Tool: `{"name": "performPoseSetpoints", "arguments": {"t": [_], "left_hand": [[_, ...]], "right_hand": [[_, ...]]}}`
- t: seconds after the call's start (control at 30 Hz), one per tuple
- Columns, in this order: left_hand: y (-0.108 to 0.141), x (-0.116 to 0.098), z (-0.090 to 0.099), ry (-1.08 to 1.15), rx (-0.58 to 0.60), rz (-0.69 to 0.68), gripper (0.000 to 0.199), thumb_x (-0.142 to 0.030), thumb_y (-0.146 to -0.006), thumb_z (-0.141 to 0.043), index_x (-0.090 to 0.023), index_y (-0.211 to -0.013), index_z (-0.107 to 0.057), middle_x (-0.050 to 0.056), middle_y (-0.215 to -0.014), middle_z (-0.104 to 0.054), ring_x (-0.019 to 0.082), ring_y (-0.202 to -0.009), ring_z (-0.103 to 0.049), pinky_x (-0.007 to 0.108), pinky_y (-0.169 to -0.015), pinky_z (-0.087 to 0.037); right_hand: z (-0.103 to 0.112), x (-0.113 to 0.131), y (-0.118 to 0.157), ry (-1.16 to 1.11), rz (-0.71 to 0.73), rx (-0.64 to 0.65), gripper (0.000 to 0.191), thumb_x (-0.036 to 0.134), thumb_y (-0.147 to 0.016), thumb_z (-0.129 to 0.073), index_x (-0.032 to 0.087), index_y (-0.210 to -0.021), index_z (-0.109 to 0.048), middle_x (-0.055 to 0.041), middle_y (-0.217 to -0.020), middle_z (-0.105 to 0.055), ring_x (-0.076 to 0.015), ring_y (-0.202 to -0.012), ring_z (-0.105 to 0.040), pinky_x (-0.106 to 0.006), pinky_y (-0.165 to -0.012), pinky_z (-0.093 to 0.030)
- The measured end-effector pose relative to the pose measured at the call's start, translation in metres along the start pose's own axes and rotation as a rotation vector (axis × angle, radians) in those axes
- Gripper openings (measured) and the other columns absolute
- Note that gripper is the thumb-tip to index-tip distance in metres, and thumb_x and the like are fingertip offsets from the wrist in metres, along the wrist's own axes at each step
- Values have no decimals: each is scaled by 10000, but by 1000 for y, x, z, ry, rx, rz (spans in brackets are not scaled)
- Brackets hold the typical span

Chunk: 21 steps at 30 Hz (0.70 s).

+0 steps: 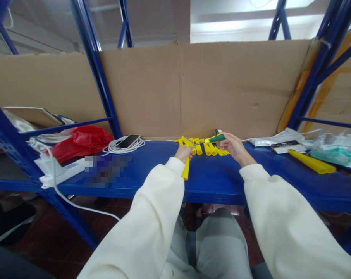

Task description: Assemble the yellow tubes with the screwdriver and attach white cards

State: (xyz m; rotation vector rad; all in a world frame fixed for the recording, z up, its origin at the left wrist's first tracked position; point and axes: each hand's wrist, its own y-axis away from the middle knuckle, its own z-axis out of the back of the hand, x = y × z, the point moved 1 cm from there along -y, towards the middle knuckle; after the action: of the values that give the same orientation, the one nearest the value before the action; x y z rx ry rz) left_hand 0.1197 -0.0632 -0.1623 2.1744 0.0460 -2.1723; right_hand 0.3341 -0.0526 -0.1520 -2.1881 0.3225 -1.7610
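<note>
Near the middle of the blue shelf, my left hand (183, 153) is closed round a yellow tube (186, 169), whose wider end points down toward me. My right hand (233, 146) grips the green handle of a screwdriver (217, 138). The screwdriver's metal shaft points left, and its tip reaches the upper part of the held tube, just above my left hand. Whether the tip is inside the tube or only against it I cannot tell. Several more yellow tubes (207, 149) lie in a row between and behind my hands.
On the left are a phone (129, 142) on a coiled white cable (111, 146), a red plastic bag (82, 142) and a white power strip (65, 172). A large yellow cone (312, 162) and white packets (274, 138) lie right. Cardboard (222, 85) stands behind the shelf.
</note>
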Motion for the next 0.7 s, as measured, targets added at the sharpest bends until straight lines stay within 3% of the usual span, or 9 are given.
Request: {"name": "performPoseSetpoints", "arguments": {"t": [0.27,0.5,0.7], "left_hand": [[0,-2,-1,-25,-25,17,167,-66,-884,-510,-129,-991,-621,-86,-476,-402,71,-350,-369,196,-420,-279],[10,-10,-2,-31,-32,42,159,-55,-898,-508,-141,-982,-613,-96,-476,-394,60,-342,-346,192,-418,-273],[14,-12,-3,-29,-21,49,181,-65,-898,-507,-124,-1021,-626,-95,-466,-394,62,-340,-351,189,-421,-280]], "right_hand": [[0,0,0,-4,42,65,482,570,-608,-850,225,-779,-560,30,-553,-625,-101,-471,-548,-212,-466,-428],[-1,-4,-1,174,179,-108,536,656,-603,-826,219,-691,-528,30,-543,-612,-76,-424,-500,-194,-409,-381],[-3,-1,2,201,142,-154,509,643,-627,-815,215,-812,-609,32,-514,-612,-91,-408,-515,-194,-406,-392]]}}
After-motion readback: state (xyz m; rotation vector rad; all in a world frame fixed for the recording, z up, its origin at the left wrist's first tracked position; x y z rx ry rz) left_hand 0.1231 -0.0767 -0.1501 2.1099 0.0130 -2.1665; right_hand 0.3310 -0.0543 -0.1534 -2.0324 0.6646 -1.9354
